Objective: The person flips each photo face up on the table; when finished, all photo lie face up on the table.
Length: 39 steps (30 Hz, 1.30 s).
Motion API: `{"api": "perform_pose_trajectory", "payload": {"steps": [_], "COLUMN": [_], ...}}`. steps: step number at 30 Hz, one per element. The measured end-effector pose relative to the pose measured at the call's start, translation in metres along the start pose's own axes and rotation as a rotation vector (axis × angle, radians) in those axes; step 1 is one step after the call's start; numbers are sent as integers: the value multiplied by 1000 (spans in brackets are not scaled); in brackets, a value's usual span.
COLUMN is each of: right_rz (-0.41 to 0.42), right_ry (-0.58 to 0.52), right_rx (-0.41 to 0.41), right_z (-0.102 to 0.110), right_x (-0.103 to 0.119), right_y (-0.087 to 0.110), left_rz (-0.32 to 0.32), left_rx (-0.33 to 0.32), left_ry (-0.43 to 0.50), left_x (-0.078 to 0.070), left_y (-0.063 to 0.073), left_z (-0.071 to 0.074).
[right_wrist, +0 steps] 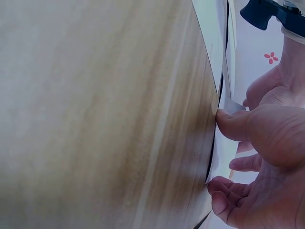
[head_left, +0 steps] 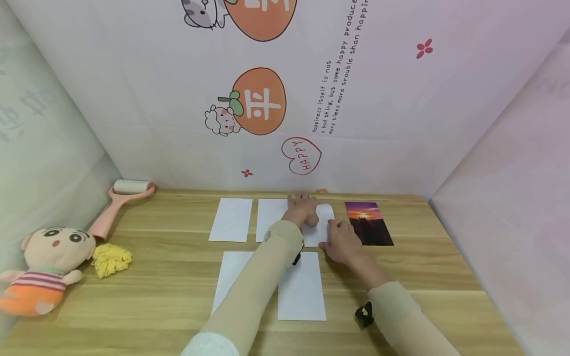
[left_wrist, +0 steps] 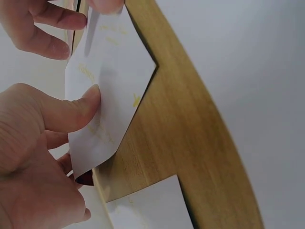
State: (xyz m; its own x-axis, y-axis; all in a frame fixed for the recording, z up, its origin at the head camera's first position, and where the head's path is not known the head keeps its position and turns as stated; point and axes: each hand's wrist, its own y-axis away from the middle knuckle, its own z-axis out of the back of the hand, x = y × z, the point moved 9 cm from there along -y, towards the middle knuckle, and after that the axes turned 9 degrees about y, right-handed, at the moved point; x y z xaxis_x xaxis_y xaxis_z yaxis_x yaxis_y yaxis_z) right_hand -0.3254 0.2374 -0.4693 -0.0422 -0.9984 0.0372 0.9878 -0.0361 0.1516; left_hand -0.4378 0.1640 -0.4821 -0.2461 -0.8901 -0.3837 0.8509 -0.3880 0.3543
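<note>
My left hand (head_left: 303, 208) is at the back row of white cards, holding the far left part of one white card (head_left: 321, 231). In the left wrist view its thumb lies on the white face, with faint yellow print, and its fingers are behind the bent sheet; a dark red underside shows at one corner. My right hand (head_left: 344, 242) grips the same card at its near right corner, thumb at the near edge and fingers along the right side. Just right of it lies a sunset picture card (head_left: 368, 225), face up and partly behind that hand.
More white cards lie left in the back row (head_left: 230, 220) and in the front row (head_left: 302, 291), partly under my left forearm. At the table's left are a pink-handled lint roller (head_left: 117, 202), a plush doll (head_left: 53, 269) and yellow yarn (head_left: 111, 259). A printed cloth wall (head_left: 356, 163) stands behind.
</note>
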Motion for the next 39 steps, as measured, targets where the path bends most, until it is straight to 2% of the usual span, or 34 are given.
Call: {"api": "perform_pose_trajectory", "payload": {"steps": [5, 12, 18, 22, 28, 33, 39], "right_rz": [-22, -40, -31, -37, -26, -31, -44], "right_ry": [-10, -47, -64, -68, -61, -52, -39], "right_rx": [-7, 5, 0, 8, 12, 9, 29], "right_z": [5, 3, 1, -1, -2, -2, -1], "right_x": [-2, -8, -9, -9, -7, -8, -9], "right_y": [-1, 0, 2, 2, 3, 2, 0], "left_rz": [-29, -29, -78, -70, -61, -87, -112], "left_rx": [-61, -92, -182, -193, -228, -224, -229], "left_ry": [7, 29, -27, -63, -174, -109, -64], "left_x": [-3, -6, -15, -16, -20, -23, -25], "left_y": [9, 4, 12, 12, 16, 19, 30], "left_z": [10, 11, 13, 11, 11, 8, 12]}}
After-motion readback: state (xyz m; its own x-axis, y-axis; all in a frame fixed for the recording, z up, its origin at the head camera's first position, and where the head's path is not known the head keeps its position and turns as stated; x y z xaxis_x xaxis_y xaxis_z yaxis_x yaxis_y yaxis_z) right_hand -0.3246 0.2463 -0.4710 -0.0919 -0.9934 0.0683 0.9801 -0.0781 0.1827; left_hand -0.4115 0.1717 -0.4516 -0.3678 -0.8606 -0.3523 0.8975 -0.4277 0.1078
